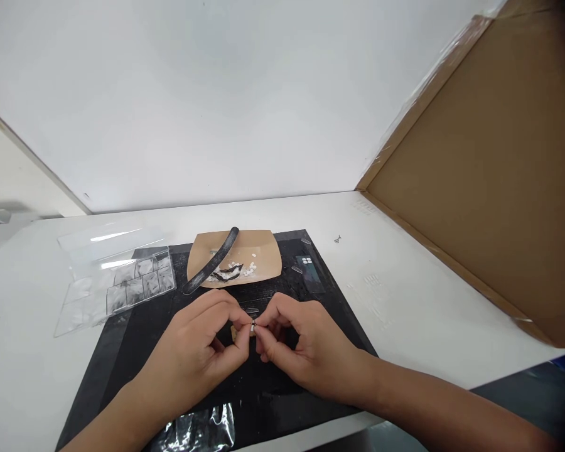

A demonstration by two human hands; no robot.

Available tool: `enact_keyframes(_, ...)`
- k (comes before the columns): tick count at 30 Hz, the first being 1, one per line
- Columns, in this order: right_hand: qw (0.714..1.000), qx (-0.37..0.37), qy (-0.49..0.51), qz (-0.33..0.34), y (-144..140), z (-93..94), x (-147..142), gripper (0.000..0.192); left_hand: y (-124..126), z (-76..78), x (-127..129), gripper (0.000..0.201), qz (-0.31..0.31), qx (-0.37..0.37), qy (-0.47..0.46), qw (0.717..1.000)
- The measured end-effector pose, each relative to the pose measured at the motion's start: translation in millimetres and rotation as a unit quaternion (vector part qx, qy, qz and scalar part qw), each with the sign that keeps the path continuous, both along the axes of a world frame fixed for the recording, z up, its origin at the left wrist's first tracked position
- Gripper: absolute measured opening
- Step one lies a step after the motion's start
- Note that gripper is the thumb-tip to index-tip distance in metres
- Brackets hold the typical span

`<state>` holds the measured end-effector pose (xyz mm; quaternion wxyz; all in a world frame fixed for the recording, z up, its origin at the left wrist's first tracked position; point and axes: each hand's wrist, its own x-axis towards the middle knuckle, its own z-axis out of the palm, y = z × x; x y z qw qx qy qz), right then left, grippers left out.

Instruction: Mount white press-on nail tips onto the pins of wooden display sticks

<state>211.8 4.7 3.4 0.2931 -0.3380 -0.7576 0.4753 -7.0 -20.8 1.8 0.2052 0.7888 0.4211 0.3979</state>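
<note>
small white piece (253, 328): i see it on my feed, between the fingertips (262, 321)
left hand (202, 336): pinches its left edge
right hand (308, 342): pinches its right edge

The white worktop (419, 326) was partly covered by a black mat (282, 402). A clear compartmented case (140, 290) was laid across the mat's left edge. To the right, clear slivers (372, 280), 1 grey piece (338, 239) and a cardboard panel (480, 169) were seen.

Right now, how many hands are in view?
2: the left hand and the right hand, facing each other above the black mat, pinched fingertips at a tiny white piece. Some fingers are partly hidden.
</note>
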Motion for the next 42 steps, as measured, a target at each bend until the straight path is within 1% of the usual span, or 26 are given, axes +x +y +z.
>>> enact_keyframes(6,1.0,0.003,-0.012,0.002,-0.2,0.0,1.2,0.006,-3.2,-1.2,1.0,0.012,0.013,0.008,0.0,1.0)
enact_keyframes(12,1.0,0.006,-0.014,0.002,-0.9,1.6,-0.1,0.006,-3.8,0.4,4.9,0.014,0.029,-0.008,-0.013,0.999)
enact_keyframes(21,1.0,-0.007,0.006,0.003,-0.5,1.1,0.4,0.006,-2.0,0.4,3.0,0.011,0.03,0.002,-0.009,1.0)
enact_keyframes(32,1.0,0.002,-0.008,0.0,-0.5,1.9,1.0,0.005,-3.3,3.0,5.6,0.01,0.035,0.002,-0.007,0.999)
enact_keyframes(42,1.0,-0.011,-0.003,0.005,0.1,2.7,0.1,0.006,-3.3,5.2,6.4,0.012,0.032,0.003,-0.014,0.999)
